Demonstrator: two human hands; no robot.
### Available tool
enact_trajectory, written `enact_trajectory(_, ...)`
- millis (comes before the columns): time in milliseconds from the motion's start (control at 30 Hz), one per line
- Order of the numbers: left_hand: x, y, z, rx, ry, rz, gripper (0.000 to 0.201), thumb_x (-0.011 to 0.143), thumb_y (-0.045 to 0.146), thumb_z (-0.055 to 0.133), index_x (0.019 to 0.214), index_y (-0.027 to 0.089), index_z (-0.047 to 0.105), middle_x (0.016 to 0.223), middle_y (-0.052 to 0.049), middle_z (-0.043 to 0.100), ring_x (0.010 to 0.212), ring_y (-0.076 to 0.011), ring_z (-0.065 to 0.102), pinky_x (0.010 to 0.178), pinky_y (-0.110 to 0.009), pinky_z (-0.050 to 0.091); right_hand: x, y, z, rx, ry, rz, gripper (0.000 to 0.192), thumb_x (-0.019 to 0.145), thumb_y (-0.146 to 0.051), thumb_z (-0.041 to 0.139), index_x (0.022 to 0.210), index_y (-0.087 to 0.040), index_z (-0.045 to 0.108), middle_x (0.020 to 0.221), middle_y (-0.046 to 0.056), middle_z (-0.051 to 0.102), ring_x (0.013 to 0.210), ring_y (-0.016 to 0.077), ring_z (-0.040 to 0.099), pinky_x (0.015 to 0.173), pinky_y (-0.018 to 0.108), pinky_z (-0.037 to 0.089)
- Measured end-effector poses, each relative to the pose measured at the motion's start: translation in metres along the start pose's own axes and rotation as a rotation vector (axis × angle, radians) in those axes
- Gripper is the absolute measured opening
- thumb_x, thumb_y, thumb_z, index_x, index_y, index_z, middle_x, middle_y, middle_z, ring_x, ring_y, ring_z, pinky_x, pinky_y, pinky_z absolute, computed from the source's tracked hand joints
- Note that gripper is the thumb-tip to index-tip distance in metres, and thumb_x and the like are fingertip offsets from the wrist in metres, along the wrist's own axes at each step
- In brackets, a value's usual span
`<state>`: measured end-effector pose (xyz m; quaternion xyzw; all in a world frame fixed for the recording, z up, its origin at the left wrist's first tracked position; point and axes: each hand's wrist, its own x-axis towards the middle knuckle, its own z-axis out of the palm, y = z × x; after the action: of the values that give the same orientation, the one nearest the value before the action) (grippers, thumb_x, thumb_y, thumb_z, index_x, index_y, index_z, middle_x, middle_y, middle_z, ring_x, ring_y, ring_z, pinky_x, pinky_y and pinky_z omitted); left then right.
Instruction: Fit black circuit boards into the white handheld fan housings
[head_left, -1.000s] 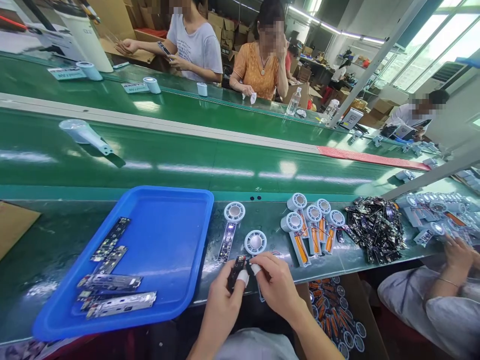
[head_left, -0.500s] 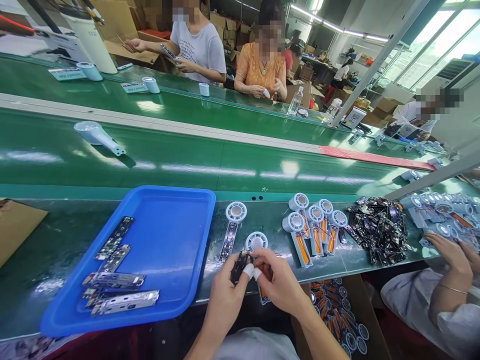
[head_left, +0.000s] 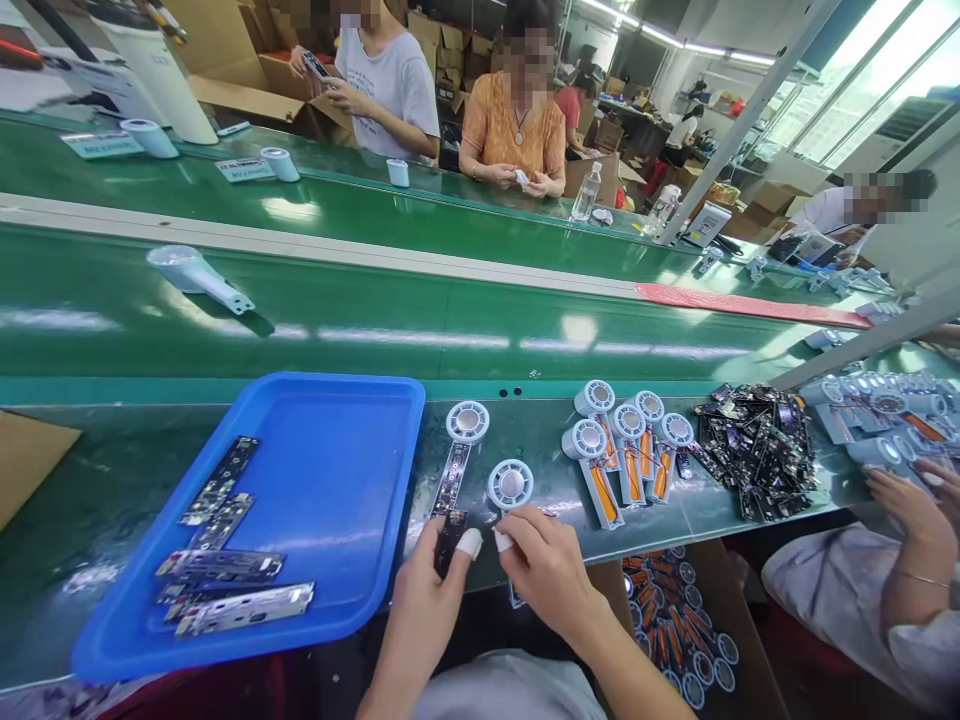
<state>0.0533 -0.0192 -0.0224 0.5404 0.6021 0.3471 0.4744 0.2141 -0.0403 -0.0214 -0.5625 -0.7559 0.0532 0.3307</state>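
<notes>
My left hand [head_left: 426, 600] grips a dark circuit board [head_left: 451, 540] between thumb and fingers, at the bench edge. A white cover sits on its thumb tip. To the right, my right hand [head_left: 551, 575] has its fingers pinched together, also with a white-covered tip; whatever is in the pinch is too small to make out. It hovers over the handle of a pale blue handheld fan [head_left: 511, 485], hiding most of that handle. Beyond my left hand lies another fan [head_left: 467, 422], with a circuit board [head_left: 450, 478] lying along its handle.
A blue tray [head_left: 341, 420] with several circuit boards stands at left. Right of my hands are several fans with orange-filled handles [head_left: 634, 470], then a heap of circuit boards [head_left: 757, 455]. A co-worker's hands [head_left: 911, 505] are at far right. One fan [head_left: 199, 275] lies on the green belt [head_left: 412, 330].
My left hand has moved left and slightly down with the circuit board, away from my right hand. My right hand has shifted a little and stays by the nearer fan.
</notes>
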Motion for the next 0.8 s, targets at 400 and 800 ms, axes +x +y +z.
enact_trajectory(400,-0.01,0.0,0.005,0.069,-0.132,0.126,0.033,0.091,0.046,0.048,0.086,0.021,0.069,0.055,0.002,0.066,0.044,-0.0158,0.06,0.044,-0.024,0.047,0.015,-0.009,-0.01,-0.268,-0.111,-0.088,0.017,0.083,-0.005,0.052,0.088,-0.021,0.057,0.081,0.002,0.067,0.069,0.0185,0.063,0.058,0.028,0.044)
enact_trajectory(800,-0.006,0.002,0.001,0.312,0.124,0.644,0.035,0.102,0.033,0.043,0.094,0.016,0.073,0.081,-0.008,0.079,0.065,-0.018,0.075,0.061,-0.023,0.059,0.018,-0.013,-0.01,-0.375,-0.203,-0.085,0.017,0.086,-0.007,0.059,0.083,-0.022,0.052,0.079,0.0,0.062,0.067,0.019,0.061,0.057,0.029,0.041)
